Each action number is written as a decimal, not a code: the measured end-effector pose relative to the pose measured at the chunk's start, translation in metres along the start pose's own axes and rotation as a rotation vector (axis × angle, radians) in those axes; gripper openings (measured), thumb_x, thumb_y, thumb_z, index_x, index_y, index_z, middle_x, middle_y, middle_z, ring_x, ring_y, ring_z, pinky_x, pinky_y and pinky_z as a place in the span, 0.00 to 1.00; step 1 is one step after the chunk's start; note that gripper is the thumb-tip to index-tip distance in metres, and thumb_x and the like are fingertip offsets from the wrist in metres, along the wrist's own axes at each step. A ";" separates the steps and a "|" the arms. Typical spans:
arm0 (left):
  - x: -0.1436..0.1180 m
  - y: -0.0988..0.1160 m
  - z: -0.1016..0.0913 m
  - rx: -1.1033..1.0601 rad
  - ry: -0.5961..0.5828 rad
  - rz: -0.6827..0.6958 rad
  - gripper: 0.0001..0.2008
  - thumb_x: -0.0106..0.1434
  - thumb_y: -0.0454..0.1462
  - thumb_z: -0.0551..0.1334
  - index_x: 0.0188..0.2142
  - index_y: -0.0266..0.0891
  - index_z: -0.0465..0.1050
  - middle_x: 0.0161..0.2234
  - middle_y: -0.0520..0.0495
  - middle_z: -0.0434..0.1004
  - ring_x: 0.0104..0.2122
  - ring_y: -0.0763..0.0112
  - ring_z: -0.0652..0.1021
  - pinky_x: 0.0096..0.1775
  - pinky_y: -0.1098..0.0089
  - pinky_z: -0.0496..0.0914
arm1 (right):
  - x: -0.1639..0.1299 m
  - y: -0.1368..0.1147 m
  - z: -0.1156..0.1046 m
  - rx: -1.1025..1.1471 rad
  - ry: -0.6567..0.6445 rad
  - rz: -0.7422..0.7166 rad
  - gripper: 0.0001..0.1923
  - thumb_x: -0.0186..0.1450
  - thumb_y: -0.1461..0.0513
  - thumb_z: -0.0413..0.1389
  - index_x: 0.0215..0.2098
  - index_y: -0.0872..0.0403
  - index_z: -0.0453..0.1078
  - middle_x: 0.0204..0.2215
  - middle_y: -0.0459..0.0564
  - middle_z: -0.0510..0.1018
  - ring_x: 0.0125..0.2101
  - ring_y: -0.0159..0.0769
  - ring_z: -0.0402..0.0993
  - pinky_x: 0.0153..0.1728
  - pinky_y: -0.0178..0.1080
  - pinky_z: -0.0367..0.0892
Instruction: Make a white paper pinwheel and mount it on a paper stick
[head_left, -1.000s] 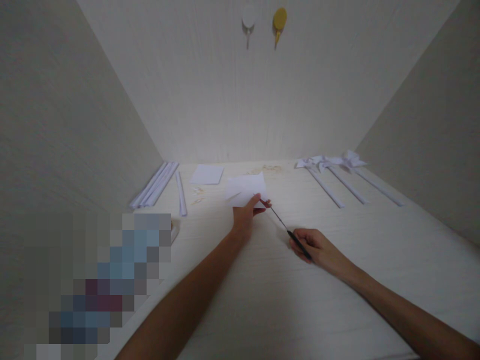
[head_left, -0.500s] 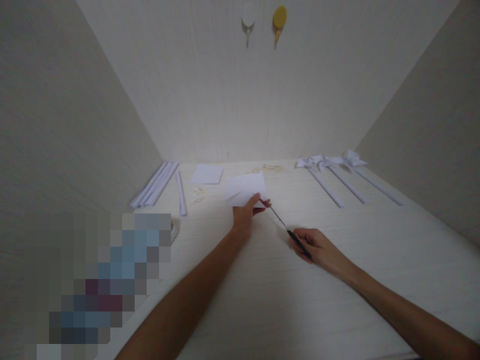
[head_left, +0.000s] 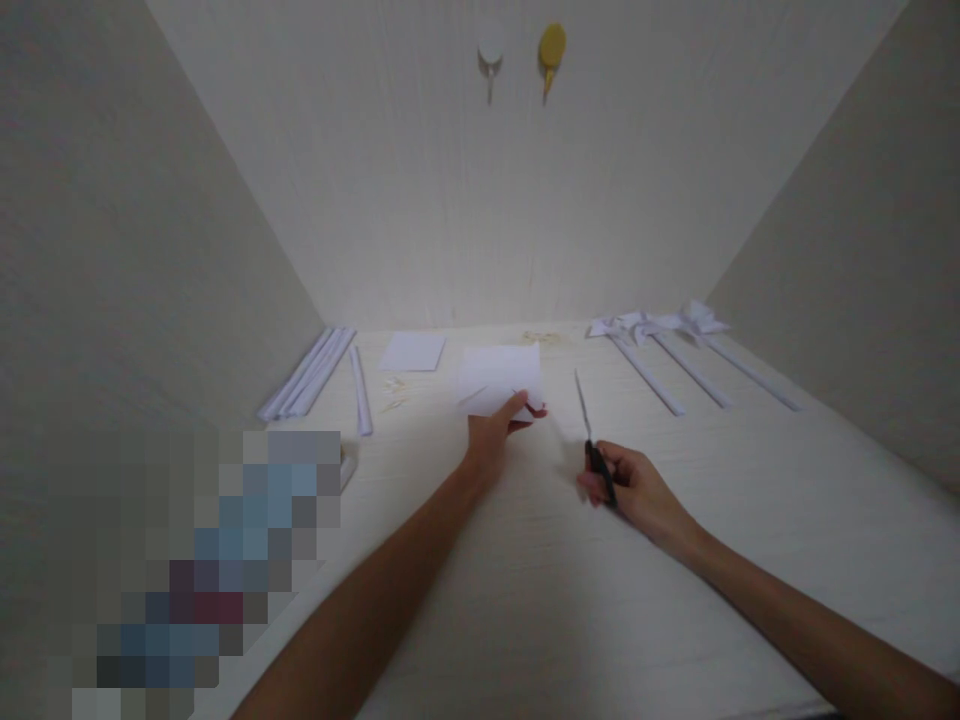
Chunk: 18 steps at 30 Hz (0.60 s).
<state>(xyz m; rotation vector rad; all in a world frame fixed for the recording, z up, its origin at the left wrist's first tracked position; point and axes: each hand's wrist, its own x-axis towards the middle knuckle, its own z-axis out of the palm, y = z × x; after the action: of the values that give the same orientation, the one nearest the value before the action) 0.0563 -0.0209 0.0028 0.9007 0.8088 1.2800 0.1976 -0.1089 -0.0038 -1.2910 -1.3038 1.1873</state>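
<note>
Head view: we note the left hand (head_left: 493,436) pinching a slit paper (head_left: 499,370) over the desk (head_left: 600,620); right hand (head_left: 636,490) grips scissors (head_left: 590,444), apart from the paper.

From where I operate, I have the left arm (head_left: 367,575) angled forward and inward from the bottom edge, bare along its visible length. My left hand (head_left: 491,440) is closed in a pinch, the thumb (head_left: 514,403) on top and the fingers mostly hidden beneath. My right arm (head_left: 787,605), bare too, slants in from the lower right, its wrist nearly straight. My right hand (head_left: 630,490) is curled in a grip, apart from the left and slightly nearer me.
</note>
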 end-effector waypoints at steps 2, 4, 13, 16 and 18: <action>-0.004 -0.001 0.003 0.113 -0.059 0.009 0.09 0.43 0.37 0.65 0.25 0.36 0.69 0.24 0.51 0.74 0.25 0.72 0.75 0.27 0.72 0.68 | 0.003 0.000 -0.001 0.078 0.112 -0.020 0.14 0.48 0.57 0.60 0.21 0.55 0.61 0.14 0.41 0.67 0.13 0.22 0.54 0.14 0.29 0.48; -0.009 -0.002 0.005 0.221 -0.122 0.038 0.10 0.41 0.36 0.66 0.25 0.36 0.70 0.27 0.50 0.75 0.27 0.71 0.75 0.31 0.71 0.69 | 0.005 0.000 -0.002 0.165 0.199 -0.019 0.13 0.49 0.56 0.60 0.24 0.56 0.62 0.18 0.43 0.71 0.12 0.20 0.52 0.12 0.28 0.44; -0.013 -0.003 0.005 0.345 -0.274 0.016 0.17 0.38 0.34 0.67 0.31 0.36 0.69 0.32 0.46 0.76 0.31 0.68 0.74 0.36 0.68 0.68 | 0.010 0.003 -0.002 0.248 0.321 -0.028 0.15 0.44 0.59 0.63 0.23 0.56 0.62 0.11 0.37 0.62 0.10 0.19 0.52 0.09 0.26 0.46; -0.013 -0.002 0.006 0.326 -0.238 0.024 0.14 0.38 0.33 0.67 0.28 0.37 0.70 0.30 0.47 0.76 0.30 0.69 0.74 0.34 0.68 0.69 | 0.009 0.002 -0.002 0.222 0.300 -0.016 0.15 0.45 0.59 0.63 0.23 0.56 0.63 0.12 0.37 0.63 0.10 0.20 0.53 0.09 0.27 0.46; -0.014 -0.001 0.007 0.316 -0.231 0.024 0.11 0.39 0.32 0.66 0.25 0.37 0.70 0.27 0.48 0.76 0.27 0.70 0.74 0.32 0.69 0.69 | 0.008 0.001 -0.001 0.203 0.291 -0.007 0.15 0.45 0.58 0.63 0.23 0.56 0.62 0.11 0.37 0.62 0.10 0.20 0.54 0.10 0.27 0.47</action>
<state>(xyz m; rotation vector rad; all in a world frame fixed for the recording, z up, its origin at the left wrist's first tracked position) 0.0616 -0.0358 0.0047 1.2890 0.8305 1.0594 0.1986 -0.1005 -0.0047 -1.2548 -0.9521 1.0519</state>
